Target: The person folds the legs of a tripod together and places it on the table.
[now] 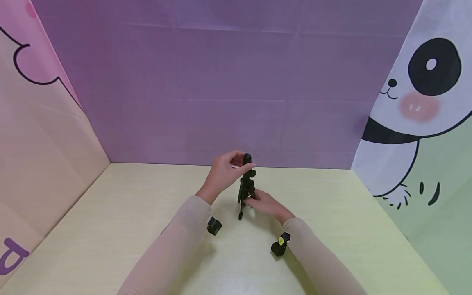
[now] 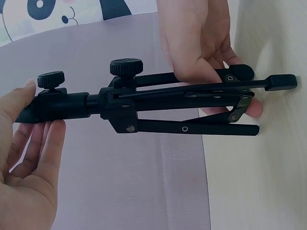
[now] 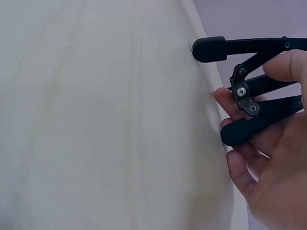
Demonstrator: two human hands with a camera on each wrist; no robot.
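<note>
A small black tripod (image 1: 247,186) stands nearly upright over the table, its legs folded close together. My left hand (image 1: 224,172) holds its top, with the thumb on one side and fingers on the other in the left wrist view. Two round knobs stick out from the tripod's upper part (image 2: 125,67). Lower down, my right hand (image 1: 270,206) grips the legs; in the right wrist view its thumb and fingers are around the hinged struts (image 3: 242,91). One leg reaches lower than the others, its rubber foot (image 2: 282,82) close to the tabletop; whether it touches I cannot tell.
The pale wooden table (image 1: 147,196) meets a purple backdrop (image 1: 228,82) just behind the tripod. A beige panel (image 1: 44,143) stands on the left, and a panda-printed panel (image 1: 405,164) on the right. Small black cameras (image 1: 214,226) are worn at both wrists.
</note>
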